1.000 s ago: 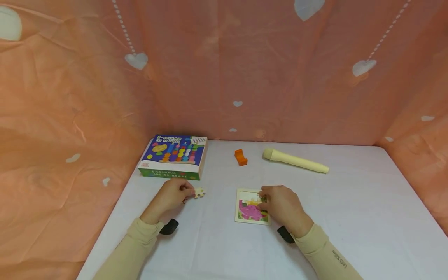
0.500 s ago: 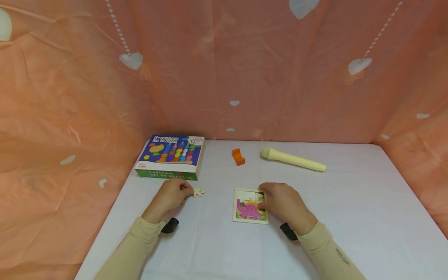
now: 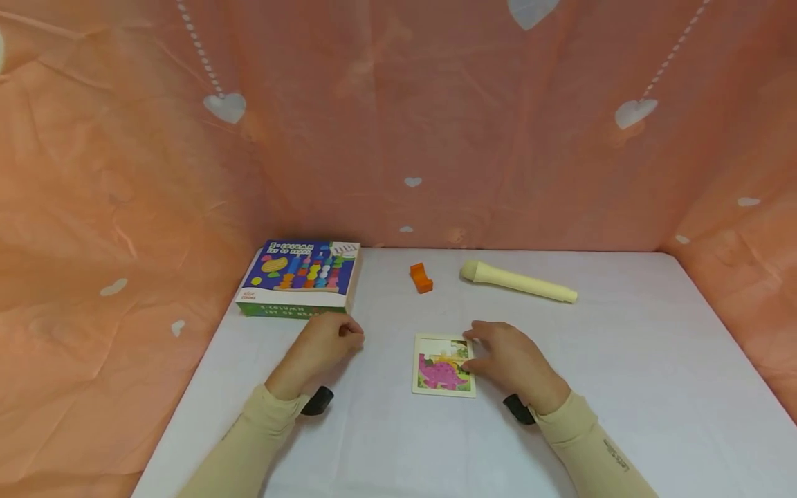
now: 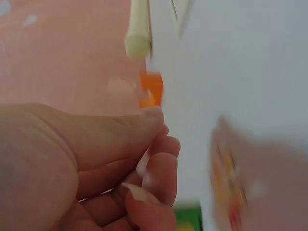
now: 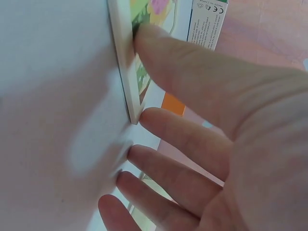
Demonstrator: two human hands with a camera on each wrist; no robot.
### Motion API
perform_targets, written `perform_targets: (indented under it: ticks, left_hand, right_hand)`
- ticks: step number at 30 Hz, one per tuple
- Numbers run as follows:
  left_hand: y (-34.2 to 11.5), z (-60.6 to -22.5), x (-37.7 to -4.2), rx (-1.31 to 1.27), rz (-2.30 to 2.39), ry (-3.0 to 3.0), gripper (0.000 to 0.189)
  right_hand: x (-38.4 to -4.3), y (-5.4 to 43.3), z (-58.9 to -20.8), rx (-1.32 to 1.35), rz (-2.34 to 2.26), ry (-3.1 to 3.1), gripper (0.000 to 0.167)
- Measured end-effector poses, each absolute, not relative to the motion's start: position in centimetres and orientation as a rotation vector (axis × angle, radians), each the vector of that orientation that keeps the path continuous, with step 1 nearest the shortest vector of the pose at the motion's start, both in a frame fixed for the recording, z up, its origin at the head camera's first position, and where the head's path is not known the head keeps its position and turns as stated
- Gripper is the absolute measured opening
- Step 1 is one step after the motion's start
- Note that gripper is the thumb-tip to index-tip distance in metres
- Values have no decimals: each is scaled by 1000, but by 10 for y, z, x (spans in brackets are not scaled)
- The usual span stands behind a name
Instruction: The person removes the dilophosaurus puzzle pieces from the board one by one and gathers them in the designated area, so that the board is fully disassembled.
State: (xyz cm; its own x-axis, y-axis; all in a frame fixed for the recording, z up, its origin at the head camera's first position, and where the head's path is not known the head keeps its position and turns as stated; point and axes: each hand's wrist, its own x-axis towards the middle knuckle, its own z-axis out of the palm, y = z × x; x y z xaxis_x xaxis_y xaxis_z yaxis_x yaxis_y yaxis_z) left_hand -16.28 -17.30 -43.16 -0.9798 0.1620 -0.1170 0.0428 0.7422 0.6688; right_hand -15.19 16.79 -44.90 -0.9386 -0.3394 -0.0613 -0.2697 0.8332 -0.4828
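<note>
In the head view my left hand [image 3: 320,346] is beside the bead-set box, thumb and fingers drawn together. Close up, a pale pointed sliver of jigsaw piece [image 4: 137,192] appears between those fingers; the rest of it is hidden. A small framed jigsaw board [image 3: 443,377] with a pink dinosaur picture lies in the middle of the table, pale in its upper left. On its right edge rests my right hand [image 3: 513,363]. In the right wrist view that thumb [image 5: 159,53] presses the picture inside the frame, and the forefinger touches the corner. The other fingers are straight and spread.
The bead-set box [image 3: 305,273] stands at the back left. An orange curved block [image 3: 420,278] and a cream microphone-shaped stick [image 3: 519,281] lie along the back. Behind the white table hangs a pinkish-orange cloth [image 3: 436,124] with hearts.
My left hand has turned and moved slightly right, and the piece that stuck out from its fingertips is hidden in the head view. My right hand has eased slightly off the board's picture.
</note>
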Motion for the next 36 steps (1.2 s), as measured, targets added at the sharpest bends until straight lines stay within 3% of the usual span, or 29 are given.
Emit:
perform_targets:
  ticks: [15, 36]
  left_hand:
    - [-51, -438, -184, 505, 933, 2616, 7]
    - [-28, -448, -182, 514, 872, 2678, 7]
  right_hand:
    - [-156, 161, -449, -459, -705, 2866, 50]
    - [-155, 163, -449, -403, -686, 2877, 50]
